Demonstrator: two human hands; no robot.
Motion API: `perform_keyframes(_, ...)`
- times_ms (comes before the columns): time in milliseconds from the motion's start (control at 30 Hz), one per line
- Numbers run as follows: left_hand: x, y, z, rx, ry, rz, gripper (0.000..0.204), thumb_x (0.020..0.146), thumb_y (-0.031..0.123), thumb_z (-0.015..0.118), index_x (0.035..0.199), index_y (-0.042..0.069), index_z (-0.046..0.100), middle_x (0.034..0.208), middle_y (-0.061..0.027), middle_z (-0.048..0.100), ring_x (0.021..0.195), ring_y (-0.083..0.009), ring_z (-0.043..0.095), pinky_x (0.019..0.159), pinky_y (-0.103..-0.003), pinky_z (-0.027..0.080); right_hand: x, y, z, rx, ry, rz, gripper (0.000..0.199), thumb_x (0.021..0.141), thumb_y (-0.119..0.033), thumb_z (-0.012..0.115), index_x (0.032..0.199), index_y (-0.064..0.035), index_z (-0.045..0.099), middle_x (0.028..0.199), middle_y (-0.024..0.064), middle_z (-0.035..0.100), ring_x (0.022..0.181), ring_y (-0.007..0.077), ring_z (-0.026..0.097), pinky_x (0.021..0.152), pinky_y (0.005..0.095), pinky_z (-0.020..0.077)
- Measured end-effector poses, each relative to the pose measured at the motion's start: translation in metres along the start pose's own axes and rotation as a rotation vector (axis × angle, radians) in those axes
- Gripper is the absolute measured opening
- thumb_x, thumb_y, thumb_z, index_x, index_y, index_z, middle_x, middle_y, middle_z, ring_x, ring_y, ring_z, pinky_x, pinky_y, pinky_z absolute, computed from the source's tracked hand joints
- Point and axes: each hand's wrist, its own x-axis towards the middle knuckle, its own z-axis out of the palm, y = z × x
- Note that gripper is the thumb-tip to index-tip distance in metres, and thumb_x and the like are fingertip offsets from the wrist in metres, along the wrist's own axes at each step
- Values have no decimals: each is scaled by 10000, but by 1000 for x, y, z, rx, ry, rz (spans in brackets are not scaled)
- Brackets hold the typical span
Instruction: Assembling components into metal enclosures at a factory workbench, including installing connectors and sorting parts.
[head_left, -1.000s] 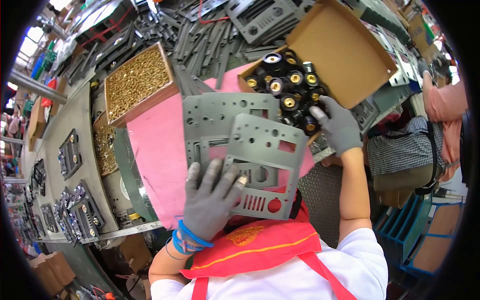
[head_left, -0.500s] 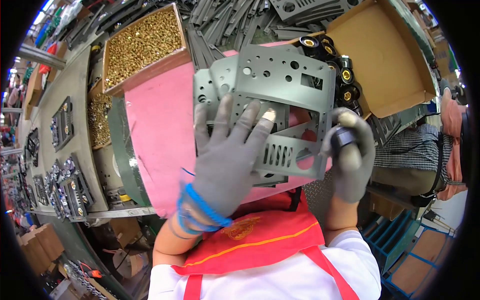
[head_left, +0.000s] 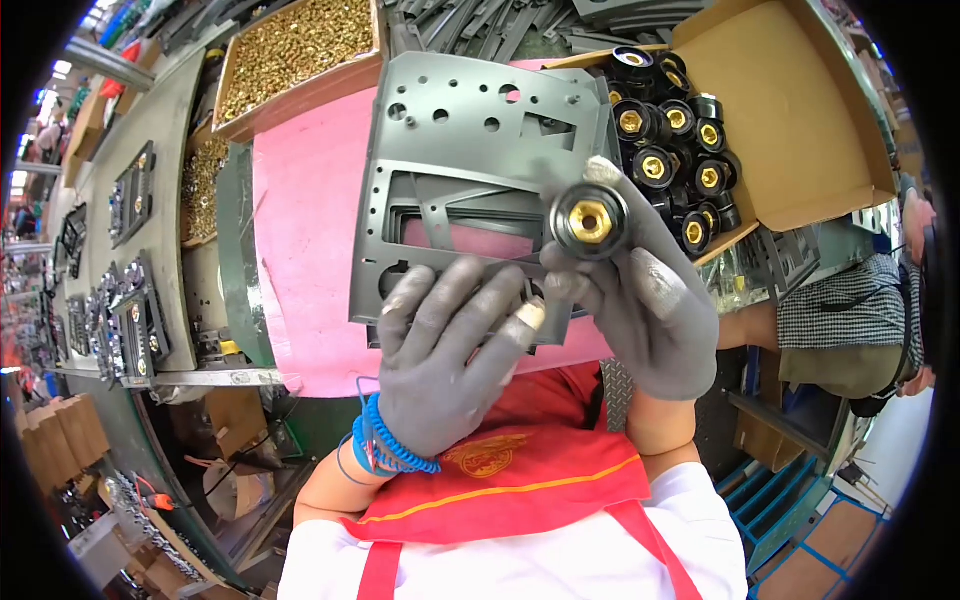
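My right hand (head_left: 655, 300), in a grey glove, grips a black round fitting (head_left: 558, 222) with a brass hex centre between thumb and fingers. Its brass side faces up, above the right side of a grey sheet-metal panel (head_left: 450, 160). That panel has round holes and large cut-outs, and more metal pieces lie beneath it on a pink mat (head_left: 305, 210). My left hand (head_left: 445, 360), gloved too, has its fingers spread over the panel's near edge, with nothing in it. A blue coiled band (head_left: 395, 440) circles the left wrist.
An open cardboard box (head_left: 775, 110) at right holds several more black fittings (head_left: 655, 165). Small brass parts fill a box (head_left: 300, 60) at far left. Grey metal strips (head_left: 480, 30) pile up at the back. A person in a checked garment (head_left: 840, 310) is at right.
My right hand has moved left and upward with the black fitting, turning its brass side into view. The panel has shifted left, and my left hand has slid down to its near edge.
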Motion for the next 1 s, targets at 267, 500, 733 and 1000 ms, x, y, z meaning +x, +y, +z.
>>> perform_keyframes(267, 2, 13, 5, -659, 485, -202, 418, 767, 147, 832, 1124, 44, 643, 1159, -172, 616, 949, -271, 652, 753, -328, 561, -15, 34, 1, -243, -125, -181, 609, 874, -44, 633, 1430, 66, 408, 1381, 191, 507, 1241, 256, 544, 1047, 391, 450)
perform_keyframes(500, 2, 14, 4, -1514, 367, -380, 365, 853, -31, 705, 1197, 17, 594, 1318, -206, 556, 1129, -247, 625, 893, -330, 572, -12, 29, 10, -969, -13, -599, 469, 787, -216, 808, 1194, -34, 662, 1144, 158, 601, 1023, 281, 616, 840, 350, 510)
perform_keyframes(733, -2, 5, 3, -1864, 433, -535, 223, 863, -29, 691, 1031, 7, 549, 1247, -183, 605, 1088, -201, 628, 899, -356, 575, 2, 22, 31, -1064, -207, -679, 258, 887, -121, 685, 1136, -58, 695, 1125, 130, 623, 1000, 290, 625, 830, 370, 509)
perform_keyframes(1000, -3, -6, -10, -2011, 207, -841, 236, 903, 153, 724, 1043, 50, 565, 1035, -55, 667, 940, -110, 632, 827, -284, 530, 18, 11, 37, -764, -718, -677, 191, 824, -73, 686, 1009, -89, 732, 1007, 90, 705, 976, 308, 675, 943, 420, 466)
